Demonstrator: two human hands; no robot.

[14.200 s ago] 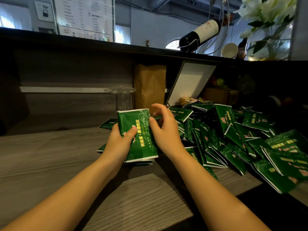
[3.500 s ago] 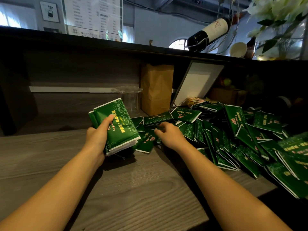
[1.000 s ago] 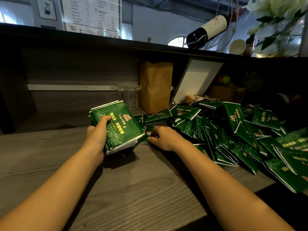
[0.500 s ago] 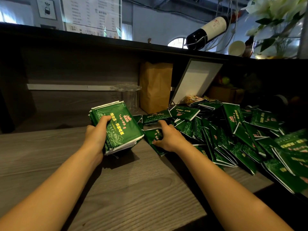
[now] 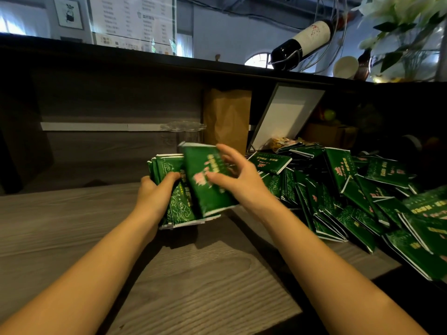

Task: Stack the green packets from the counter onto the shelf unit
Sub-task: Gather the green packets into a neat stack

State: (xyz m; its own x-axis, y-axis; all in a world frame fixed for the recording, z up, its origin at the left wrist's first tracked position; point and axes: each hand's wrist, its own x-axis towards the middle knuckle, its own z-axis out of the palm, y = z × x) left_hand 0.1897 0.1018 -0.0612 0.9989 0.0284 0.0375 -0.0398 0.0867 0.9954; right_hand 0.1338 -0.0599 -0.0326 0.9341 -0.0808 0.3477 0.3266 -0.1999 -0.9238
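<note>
Head view shows your left hand point(image 5: 154, 197) gripping a stack of green packets point(image 5: 180, 211), held on edge just above the near part of the wooden counter point(image 5: 193, 286). Only the thumb lies on the front of the stack; your other fingers are hidden behind it. Your right hand point(image 5: 239, 182) pinches a single packet point(image 5: 205, 184), thumb on its printed face and fingers spread loosely round its far right edge. That packet overlaps the front of the stack and touches it. It is blurred, so you cannot read its print, and you cannot tell how many packets the stack holds.

To the right, a loose pile of packets point(image 5: 350, 189) sprawls over the counter, many leaning on one another. Its right side is cut off by the edge of the picture, and its far part sinks into shadow.

Behind your hands a clear glass point(image 5: 183, 131) is partly covered by the single packet. Just right of the glass stands a brown paper bag point(image 5: 227, 117), then a white board point(image 5: 287, 110) leaning back. The recess further right is too dark to make out much beyond a cardboard box point(image 5: 329, 136).

On the dark ledge point(image 5: 145, 59) above, a wine bottle point(image 5: 304, 42) lies tilted in a wire holder beside a white cup point(image 5: 344, 66).
</note>
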